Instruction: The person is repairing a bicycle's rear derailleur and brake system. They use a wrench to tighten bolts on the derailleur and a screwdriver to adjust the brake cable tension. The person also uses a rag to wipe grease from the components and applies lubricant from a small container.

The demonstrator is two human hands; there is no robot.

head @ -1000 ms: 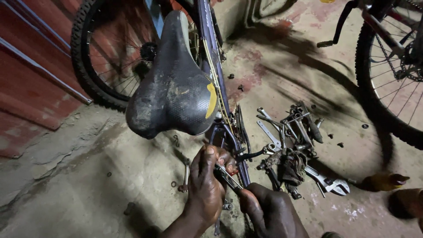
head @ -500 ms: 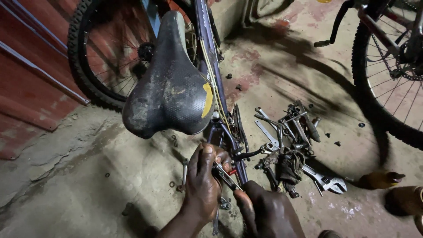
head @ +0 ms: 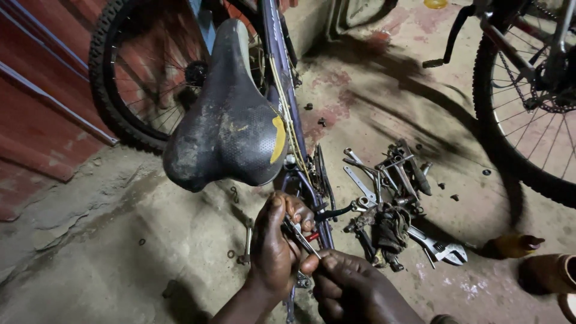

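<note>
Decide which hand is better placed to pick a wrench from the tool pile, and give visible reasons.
Probably the right hand: it lies on the side of the tool pile, pinching only the end of the thin tool. The left hand sits farther away, against the bike frame.

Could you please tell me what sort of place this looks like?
Probably an informal bicycle repair spot: a bicycle stands on a rough concrete floor, a pile of wrenches lies beside it, and a second bicycle wheel is nearby.
</note>
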